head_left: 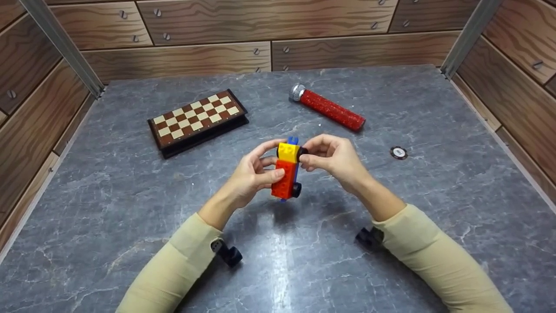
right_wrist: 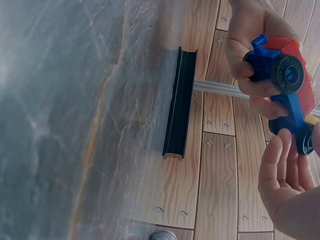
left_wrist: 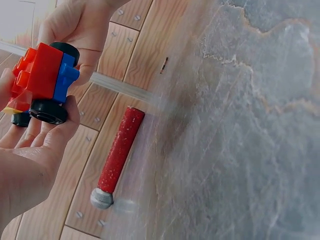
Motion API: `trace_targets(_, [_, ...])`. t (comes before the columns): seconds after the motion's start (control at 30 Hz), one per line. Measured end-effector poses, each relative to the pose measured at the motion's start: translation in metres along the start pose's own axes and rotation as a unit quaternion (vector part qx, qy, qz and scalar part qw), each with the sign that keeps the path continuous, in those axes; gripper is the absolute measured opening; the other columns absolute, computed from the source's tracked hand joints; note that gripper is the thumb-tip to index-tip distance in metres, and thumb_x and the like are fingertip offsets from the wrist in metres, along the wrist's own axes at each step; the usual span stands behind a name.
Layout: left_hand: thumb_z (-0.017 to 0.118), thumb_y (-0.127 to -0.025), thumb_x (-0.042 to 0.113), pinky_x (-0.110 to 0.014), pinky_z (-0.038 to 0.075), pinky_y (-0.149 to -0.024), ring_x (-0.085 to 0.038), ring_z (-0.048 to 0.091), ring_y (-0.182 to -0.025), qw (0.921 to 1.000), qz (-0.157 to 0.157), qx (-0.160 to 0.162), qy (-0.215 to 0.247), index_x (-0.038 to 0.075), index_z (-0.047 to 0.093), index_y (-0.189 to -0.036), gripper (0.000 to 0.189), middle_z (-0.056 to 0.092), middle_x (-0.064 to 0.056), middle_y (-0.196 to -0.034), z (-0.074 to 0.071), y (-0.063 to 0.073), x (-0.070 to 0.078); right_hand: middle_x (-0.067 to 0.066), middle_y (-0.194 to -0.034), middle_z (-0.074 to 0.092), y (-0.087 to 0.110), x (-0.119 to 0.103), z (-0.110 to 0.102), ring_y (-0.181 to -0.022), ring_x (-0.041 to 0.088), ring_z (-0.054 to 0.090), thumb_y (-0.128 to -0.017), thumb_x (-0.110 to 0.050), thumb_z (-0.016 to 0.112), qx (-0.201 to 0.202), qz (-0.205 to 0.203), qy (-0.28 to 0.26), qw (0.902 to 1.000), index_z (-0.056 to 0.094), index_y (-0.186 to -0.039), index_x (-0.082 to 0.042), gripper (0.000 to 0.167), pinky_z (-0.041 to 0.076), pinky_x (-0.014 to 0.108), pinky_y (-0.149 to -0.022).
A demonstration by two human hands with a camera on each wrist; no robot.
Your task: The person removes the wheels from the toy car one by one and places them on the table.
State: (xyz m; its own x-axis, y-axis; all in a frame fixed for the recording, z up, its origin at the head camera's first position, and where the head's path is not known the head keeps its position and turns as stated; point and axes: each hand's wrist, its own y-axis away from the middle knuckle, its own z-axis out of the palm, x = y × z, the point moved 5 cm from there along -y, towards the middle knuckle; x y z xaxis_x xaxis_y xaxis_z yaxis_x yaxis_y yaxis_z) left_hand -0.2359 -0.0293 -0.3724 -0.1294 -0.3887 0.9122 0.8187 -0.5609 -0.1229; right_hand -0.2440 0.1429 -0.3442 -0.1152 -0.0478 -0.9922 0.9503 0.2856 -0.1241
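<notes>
A toy car (head_left: 283,181) built of blocks is held above the table by both hands. It has a red block, a yellow block (head_left: 288,152) at its far end, a blue base (right_wrist: 290,111) and black wheels. My left hand (head_left: 251,173) grips the car from the left, thumb on the red block. With thumb and fingertips my right hand (head_left: 338,160) pinches the black wheel beside the yellow block. In the left wrist view the red end of the car (left_wrist: 46,72) faces the camera, with a blue hitch and two wheels showing.
A folded chessboard (head_left: 197,119) lies at the back left of the grey marbled table (head_left: 130,243). A red glitter microphone (head_left: 332,109) lies behind the hands to the right, and a poker chip (head_left: 398,152) farther right. Wood-patterned walls (head_left: 260,21) stand around the table.
</notes>
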Motion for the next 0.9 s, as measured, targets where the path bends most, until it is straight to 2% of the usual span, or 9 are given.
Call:
trace_targets(0.37, [0.06, -0.085, -0.005, -0.046, 0.053, -0.078, -0.031, 0.062, -0.091, 0.9998, -0.004, -0.017, 0.001, 0.008, 0.037, -0.138, 0.059, 0.057, -0.023, -0.113, 0.006, 0.001, -0.002, 0.012, -0.077, 0.063, 0.005, -0.005, -0.002, -0.059, 0.018, 0.056, -0.076, 0.001, 0.074, -0.001, -0.01, 0.033, 0.9994, 0.058, -0.086, 0.001, 0.019, 0.053, 0.027, -0.056])
trace_targets(0.6, [0.061, -0.084, -0.005, -0.047, 0.054, -0.075, -0.029, 0.063, -0.086, 0.9995, -0.008, -0.027, -0.014, 0.007, 0.038, -0.137, 0.058, 0.059, -0.021, -0.109, 0.007, 0.0, -0.001, 0.01, -0.078, 0.062, 0.006, -0.006, -0.001, -0.062, 0.017, 0.055, -0.075, 0.004, 0.074, -0.002, -0.032, 0.018, 0.9993, 0.058, -0.085, 0.001, 0.019, 0.051, 0.025, -0.055])
trace_targets(0.9, [0.061, -0.082, -0.008, -0.052, 0.053, -0.075, -0.031, 0.064, -0.085, 0.9988, 0.004, -0.038, -0.03, 0.007, 0.039, -0.137, 0.061, 0.057, -0.023, -0.11, 0.01, -0.002, 0.005, 0.009, -0.075, 0.061, 0.005, -0.008, 0.0, -0.064, 0.017, 0.056, -0.076, 0.012, 0.068, -0.004, -0.054, -0.018, 0.9984, 0.06, -0.081, 0.0, 0.015, 0.052, 0.025, -0.058])
